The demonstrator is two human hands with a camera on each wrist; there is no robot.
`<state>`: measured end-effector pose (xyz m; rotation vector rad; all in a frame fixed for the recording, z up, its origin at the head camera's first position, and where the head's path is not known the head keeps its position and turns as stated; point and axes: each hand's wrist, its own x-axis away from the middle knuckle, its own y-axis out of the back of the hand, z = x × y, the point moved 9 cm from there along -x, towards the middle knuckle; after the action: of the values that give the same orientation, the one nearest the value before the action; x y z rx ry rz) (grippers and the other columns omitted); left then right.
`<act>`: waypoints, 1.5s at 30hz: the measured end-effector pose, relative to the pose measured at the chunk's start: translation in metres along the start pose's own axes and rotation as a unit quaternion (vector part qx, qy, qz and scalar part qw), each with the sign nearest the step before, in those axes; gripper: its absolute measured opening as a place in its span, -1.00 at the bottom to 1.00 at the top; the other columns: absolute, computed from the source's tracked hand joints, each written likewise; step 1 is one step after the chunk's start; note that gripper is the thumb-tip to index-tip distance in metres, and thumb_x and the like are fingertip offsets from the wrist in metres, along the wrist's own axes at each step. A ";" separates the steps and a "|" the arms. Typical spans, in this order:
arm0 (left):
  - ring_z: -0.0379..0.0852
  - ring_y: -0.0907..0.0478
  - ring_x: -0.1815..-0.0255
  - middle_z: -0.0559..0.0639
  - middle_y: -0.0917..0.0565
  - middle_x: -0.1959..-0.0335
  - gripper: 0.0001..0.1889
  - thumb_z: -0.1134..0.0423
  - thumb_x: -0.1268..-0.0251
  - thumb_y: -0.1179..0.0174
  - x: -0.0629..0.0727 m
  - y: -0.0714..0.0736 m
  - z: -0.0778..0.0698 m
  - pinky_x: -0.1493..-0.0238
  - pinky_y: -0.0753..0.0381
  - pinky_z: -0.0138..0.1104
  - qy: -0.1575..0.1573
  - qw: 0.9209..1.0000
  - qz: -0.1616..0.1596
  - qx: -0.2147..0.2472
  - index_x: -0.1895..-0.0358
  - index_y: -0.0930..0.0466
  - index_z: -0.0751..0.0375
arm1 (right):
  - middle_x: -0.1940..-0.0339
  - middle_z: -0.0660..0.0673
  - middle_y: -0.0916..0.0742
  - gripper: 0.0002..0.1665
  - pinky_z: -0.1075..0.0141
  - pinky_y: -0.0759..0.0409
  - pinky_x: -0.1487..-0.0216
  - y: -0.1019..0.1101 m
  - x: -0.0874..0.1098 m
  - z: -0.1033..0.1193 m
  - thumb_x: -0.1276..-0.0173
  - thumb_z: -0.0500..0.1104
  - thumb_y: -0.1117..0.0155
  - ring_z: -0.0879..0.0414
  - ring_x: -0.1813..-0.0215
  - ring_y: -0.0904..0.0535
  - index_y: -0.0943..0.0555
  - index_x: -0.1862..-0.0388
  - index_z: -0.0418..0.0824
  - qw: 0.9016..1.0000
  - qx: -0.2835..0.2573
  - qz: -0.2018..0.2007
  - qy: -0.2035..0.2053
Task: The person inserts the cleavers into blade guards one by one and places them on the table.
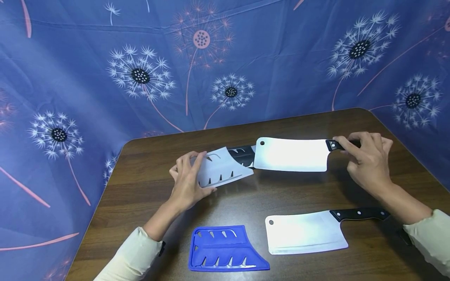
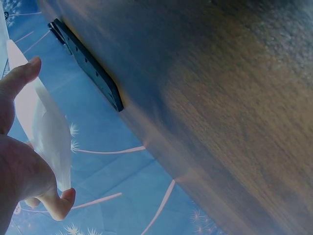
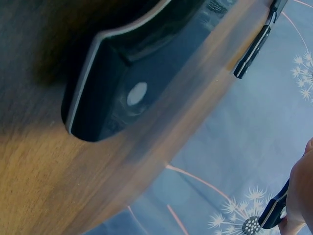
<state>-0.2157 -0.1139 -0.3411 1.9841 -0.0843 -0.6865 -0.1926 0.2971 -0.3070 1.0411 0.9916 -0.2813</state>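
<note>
My left hand (image 1: 190, 181) grips a white slotted blade guard (image 1: 225, 168) by its closed end, fingers over the top edge and thumb at the lower edge. My right hand (image 1: 370, 164) holds a cleaver (image 1: 291, 154) by its black handle (image 3: 273, 211), raised above the table with the blade pointing left. The blade's holed end is near the guard's wide mouth, outside it. Behind both lies a black blade guard (image 1: 242, 156), partly hidden; it also shows in the left wrist view as a dark slotted guard (image 2: 88, 61).
A blue blade guard (image 1: 225, 248) lies at the table's front. To its right lies another cleaver (image 1: 306, 232), its black handle (image 3: 137, 93) large in the right wrist view. A further black handle (image 3: 253, 51) rests near the far edge. Blue dandelion-print cloth (image 1: 267, 58) hangs behind the table.
</note>
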 end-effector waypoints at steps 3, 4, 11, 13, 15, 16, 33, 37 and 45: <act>0.14 -0.12 -0.24 0.14 -0.25 -0.26 0.12 0.09 0.46 -0.67 0.000 0.000 -0.001 -0.06 -0.02 0.14 -0.001 1.000 -0.001 -0.003 -0.40 -0.26 0.04 | 0.14 -0.42 -0.48 -0.22 -0.25 0.01 -0.05 -0.001 0.001 0.000 0.19 -0.67 0.04 -0.35 0.12 -0.25 -0.63 -0.03 -0.18 1.000 0.000 0.002 -0.002; 0.14 -0.12 -0.24 0.14 -0.25 -0.26 0.12 0.09 0.46 -0.67 0.000 0.000 -0.001 -0.05 -0.02 0.14 -0.001 1.000 -0.002 -0.003 -0.40 -0.27 0.04 | 0.14 -0.42 -0.48 -0.21 -0.24 0.01 -0.06 -0.001 0.002 0.001 0.19 -0.67 0.04 -0.35 0.12 -0.25 -0.63 -0.03 -0.18 1.000 0.000 0.003 -0.002; 0.13 -0.12 -0.24 0.13 -0.24 -0.26 0.13 0.08 0.45 -0.67 0.000 0.000 -0.001 -0.05 -0.02 0.14 -0.001 1.000 0.000 -0.005 -0.40 -0.26 0.03 | 0.13 -0.42 -0.49 -0.17 -0.29 0.01 -0.03 -0.004 0.003 0.002 0.23 -0.69 0.01 -0.35 0.08 -0.26 -0.61 -0.05 -0.15 1.000 0.004 0.013 0.005; 0.13 -0.12 -0.24 0.13 -0.24 -0.27 0.13 0.08 0.45 -0.66 0.000 0.000 -0.001 -0.05 -0.02 0.13 -0.002 1.000 0.001 -0.006 -0.41 -0.25 0.03 | 0.13 -0.42 -0.49 -0.17 -0.28 0.01 -0.02 -0.004 0.003 0.003 0.23 -0.69 0.00 -0.36 0.09 -0.26 -0.61 -0.06 -0.16 1.000 0.003 0.011 0.009; 0.13 -0.12 -0.24 0.13 -0.24 -0.26 0.13 0.08 0.44 -0.66 0.000 0.000 -0.002 -0.05 -0.03 0.13 -0.003 1.000 0.002 -0.006 -0.41 -0.25 0.03 | 0.14 -0.43 -0.49 -0.16 -0.26 0.01 -0.02 -0.003 0.003 0.003 0.23 -0.70 0.00 -0.36 0.10 -0.26 -0.62 -0.06 -0.17 1.000 0.001 0.004 0.010; 0.12 -0.12 -0.24 0.13 -0.25 -0.26 0.12 0.07 0.44 -0.66 0.000 0.000 -0.002 -0.05 -0.03 0.13 -0.003 1.000 0.002 -0.007 -0.41 -0.25 0.03 | 0.14 -0.42 -0.50 -0.17 -0.24 0.00 -0.03 -0.002 0.002 0.002 0.23 -0.70 -0.01 -0.36 0.10 -0.26 -0.62 -0.06 -0.17 1.000 0.001 0.002 0.010; 0.12 -0.13 -0.24 0.12 -0.25 -0.26 0.13 0.07 0.47 -0.67 0.001 0.000 -0.004 -0.05 -0.02 0.11 -0.009 1.000 0.001 -0.008 -0.40 -0.26 0.02 | 0.15 -0.42 -0.50 -0.18 -0.23 0.01 -0.03 -0.001 0.002 0.003 0.26 -0.71 -0.04 -0.35 0.13 -0.26 -0.64 -0.03 -0.19 1.000 -0.002 0.002 0.009; 0.12 -0.13 -0.24 0.12 -0.26 -0.25 0.12 0.08 0.48 -0.67 0.001 0.000 -0.005 -0.06 -0.02 0.11 -0.012 1.000 -0.003 -0.007 -0.39 -0.27 0.03 | 0.13 -0.42 -0.50 -0.17 -0.21 0.01 -0.06 -0.001 0.002 0.003 0.26 -0.71 -0.03 -0.35 0.10 -0.26 -0.64 -0.04 -0.19 1.000 -0.003 0.007 0.007; 0.12 -0.16 -0.22 0.14 -0.27 -0.24 0.10 0.12 0.51 -0.67 0.000 0.000 -0.008 -0.02 -0.06 0.10 -0.020 1.000 -0.001 -0.013 -0.35 -0.30 0.02 | 0.11 -0.40 -0.49 -0.11 -0.29 -0.01 0.02 -0.003 0.001 0.008 0.27 -0.71 -0.03 -0.35 0.07 -0.27 -0.58 -0.08 -0.10 0.999 0.008 0.028 0.014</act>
<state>-0.2117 -0.1075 -0.3389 1.9473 -0.0958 -0.7251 -0.1897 0.2887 -0.3082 1.0877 0.9845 -0.2287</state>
